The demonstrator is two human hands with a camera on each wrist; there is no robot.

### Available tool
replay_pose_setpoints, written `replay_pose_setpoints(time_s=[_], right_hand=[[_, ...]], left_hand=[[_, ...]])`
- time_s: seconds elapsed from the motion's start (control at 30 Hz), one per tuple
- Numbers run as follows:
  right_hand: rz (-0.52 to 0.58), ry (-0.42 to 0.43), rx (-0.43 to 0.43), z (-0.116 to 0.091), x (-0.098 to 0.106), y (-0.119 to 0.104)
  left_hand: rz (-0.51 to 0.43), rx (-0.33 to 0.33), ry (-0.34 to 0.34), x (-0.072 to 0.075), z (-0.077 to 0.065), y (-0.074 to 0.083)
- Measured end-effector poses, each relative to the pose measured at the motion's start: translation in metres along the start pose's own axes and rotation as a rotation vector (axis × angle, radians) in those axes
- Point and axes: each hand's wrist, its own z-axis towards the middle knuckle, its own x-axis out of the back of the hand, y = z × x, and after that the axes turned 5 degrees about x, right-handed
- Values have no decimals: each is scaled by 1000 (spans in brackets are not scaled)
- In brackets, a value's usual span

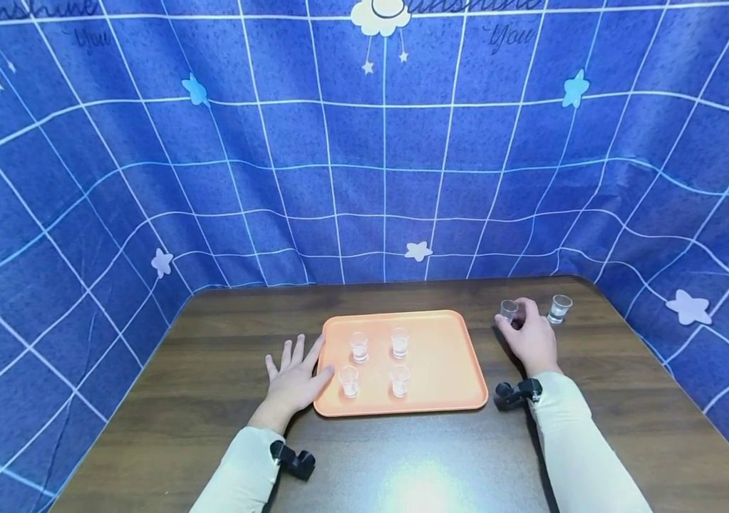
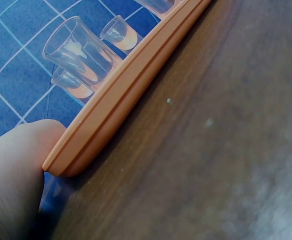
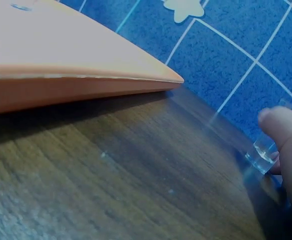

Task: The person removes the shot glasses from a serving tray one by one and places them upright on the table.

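On the table, an orange tray (image 1: pixel 442 363) carries several small clear shot glasses grouped in its left half, such as the shot glass (image 1: pixel 400 343) at the back. My left hand (image 1: pixel 292 386) rests at the tray's left edge, fingers spread and the thumb lying over the rim. Right of the tray, my right hand (image 1: pixel 534 343) pinches another shot glass (image 1: pixel 509 308) between thumb and fingers. In the right wrist view this shot glass (image 3: pixel 262 156) stands upright, low by the tabletop, partly covered by the thumb. One more shot glass (image 1: pixel 559 309) stands just right of that hand.
The dark wooden table (image 1: pixel 210 356) ends at the back against a blue curtain (image 1: pixel 364 164) with white grid lines and stars. Black cameras are strapped on both wrists, the left camera (image 1: pixel 293 459) and the right camera (image 1: pixel 518 393).
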Motion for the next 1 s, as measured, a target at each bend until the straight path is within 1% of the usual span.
replay_pose_setpoints(time_s=[0.1,0.27,0.43,0.53,0.73,0.83,0.93,1.0], right_hand=[[9,-14,-29,-3,0,-3],[37,10,-67,-4,-4,-8],[15,24,-104,-3,-7,-9],[-11,38,-104,-2,-8,-7],[-41,76,-67,-1,-8,-4],[-37,79,-68,-1,-8,-4],[-13,84,-83,0,-7,-4],[14,102,-89,0,-7,-6]], left_hand=[[-5,-1,-1,1,0,0],[-12,-8,7,3,-1,0],[-8,-7,11,4,-2,-1],[-3,-8,11,3,-2,0],[-17,-14,18,3,-2,2],[-20,-14,15,2,-1,2],[-22,-12,12,1,-1,2],[-22,-12,13,1,-1,2]])
